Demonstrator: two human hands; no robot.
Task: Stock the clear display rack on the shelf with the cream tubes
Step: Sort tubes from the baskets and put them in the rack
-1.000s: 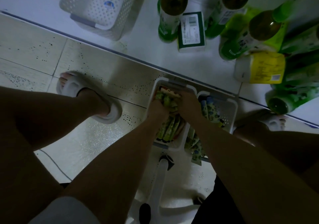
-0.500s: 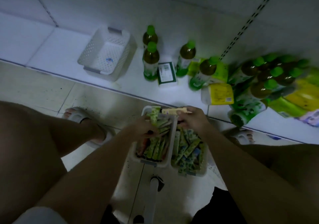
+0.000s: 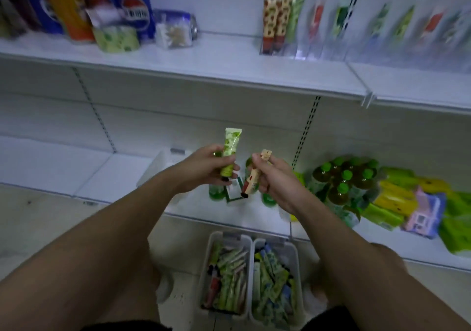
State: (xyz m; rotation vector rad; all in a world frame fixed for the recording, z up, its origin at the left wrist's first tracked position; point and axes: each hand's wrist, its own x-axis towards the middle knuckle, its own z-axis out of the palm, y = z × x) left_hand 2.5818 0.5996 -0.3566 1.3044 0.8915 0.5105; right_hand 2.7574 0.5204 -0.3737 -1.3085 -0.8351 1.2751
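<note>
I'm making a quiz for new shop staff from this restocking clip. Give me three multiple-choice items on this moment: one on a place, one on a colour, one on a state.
1. Where do the two white bins of tubes stand?
A. on the floor below the hands
B. on the upper shelf
C. on a cart

2. What colour is the tube in the left hand?
A. red
B. green
C. blue

3. What is the right hand doing?
A. hanging idle
B. pressing a shelf
C. gripping a cream and red tube

Answers: 1 A, they sit on the floor between the forearms. 2 B, its print is green. 3 C, the fingers curl round it.
</note>
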